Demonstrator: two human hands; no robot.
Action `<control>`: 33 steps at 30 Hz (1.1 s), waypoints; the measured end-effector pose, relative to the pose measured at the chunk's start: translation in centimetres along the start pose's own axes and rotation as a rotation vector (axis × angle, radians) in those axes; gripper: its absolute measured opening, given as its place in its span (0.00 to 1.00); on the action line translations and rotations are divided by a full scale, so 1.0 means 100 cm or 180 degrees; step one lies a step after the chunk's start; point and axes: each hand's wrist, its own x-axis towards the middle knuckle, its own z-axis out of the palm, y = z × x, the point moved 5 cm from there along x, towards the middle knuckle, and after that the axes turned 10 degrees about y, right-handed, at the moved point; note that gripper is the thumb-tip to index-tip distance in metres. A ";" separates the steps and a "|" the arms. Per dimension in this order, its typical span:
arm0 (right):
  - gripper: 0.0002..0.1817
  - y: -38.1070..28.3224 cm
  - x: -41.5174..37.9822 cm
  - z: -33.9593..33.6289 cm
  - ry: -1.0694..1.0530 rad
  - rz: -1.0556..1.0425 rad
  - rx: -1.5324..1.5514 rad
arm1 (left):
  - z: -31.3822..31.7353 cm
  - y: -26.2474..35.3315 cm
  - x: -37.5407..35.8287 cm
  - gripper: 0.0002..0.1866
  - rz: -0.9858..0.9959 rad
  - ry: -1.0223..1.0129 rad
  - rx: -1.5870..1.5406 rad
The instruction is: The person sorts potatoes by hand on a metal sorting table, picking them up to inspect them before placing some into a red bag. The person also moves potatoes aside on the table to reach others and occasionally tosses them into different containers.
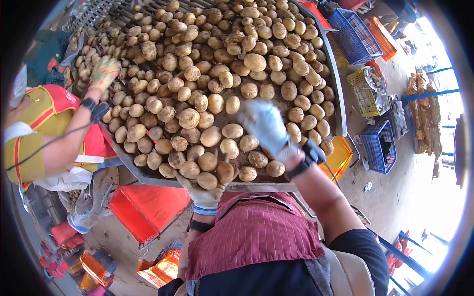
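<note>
Many round, light-brown potatoes (pixel 189 118) with soil on them lie heaped on a metal sorting table (pixel 340 98). At the near edge my left hand (pixel 203 193), in a pale glove, is under and around a few potatoes, its fingers wrapped about a brownish one (pixel 225 172). My right hand (pixel 265 126), in a white and blue glove, is over a bare patch right of the middle, beside several potatoes. Motion smears its fingers, so whether it holds anything cannot be seen.
At the left a co-worker's gloved hand (pixel 105 73) reaches onto the heap. A red-lined container (pixel 145 209) stands below the table's near left edge, and a yellow one (pixel 340 155) at the right. Blue crates (pixel 380 147) and a yellow crate (pixel 364 93) stand on the floor (pixel 350 185).
</note>
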 end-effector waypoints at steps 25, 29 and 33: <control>0.12 -0.093 -0.013 0.043 -0.0866 -0.0838 0.0540 | -0.097 0.237 -0.075 0.19 0.4398 0.2771 0.5708; 0.24 -0.120 -0.007 0.117 -0.0870 -0.1827 -0.0336 | 0.009 0.147 0.010 0.24 0.4471 0.1674 0.6831; 0.15 -0.081 0.016 0.087 -0.0321 -0.1304 -0.0612 | 0.014 0.044 0.047 0.33 0.3895 0.0888 0.7296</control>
